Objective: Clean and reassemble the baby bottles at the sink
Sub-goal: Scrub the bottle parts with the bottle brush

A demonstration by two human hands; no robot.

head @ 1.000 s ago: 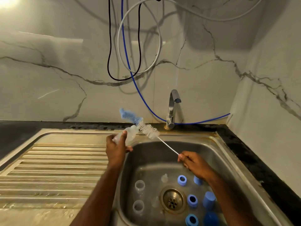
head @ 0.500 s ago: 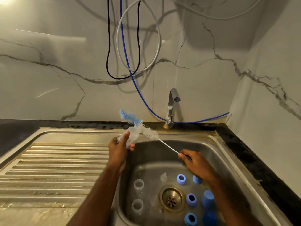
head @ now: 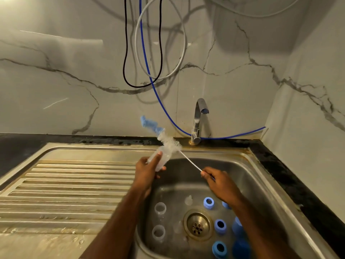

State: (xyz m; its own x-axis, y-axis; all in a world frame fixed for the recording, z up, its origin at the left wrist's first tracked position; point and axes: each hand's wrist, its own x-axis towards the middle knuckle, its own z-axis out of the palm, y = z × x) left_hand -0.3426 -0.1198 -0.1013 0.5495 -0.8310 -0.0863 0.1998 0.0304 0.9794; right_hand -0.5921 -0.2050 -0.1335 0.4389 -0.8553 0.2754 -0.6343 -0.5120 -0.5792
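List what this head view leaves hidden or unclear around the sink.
- Brush: whether its bristles sit inside the clear bottle or beside it; motion blur, transparent plastic.
- Brush handle end: covered by the right hand.
- Blue parts at right of the basin: partly behind the right forearm.
- Lowest blue ring: cut by the bottom edge.
- Tap: water flow not discernible.

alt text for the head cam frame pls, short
Over a steel sink, the left hand grips a clear baby bottle while the right hand holds the wire handle of a bottle brush outside the bottle. Blue rings and clear bottles lie in the basin.
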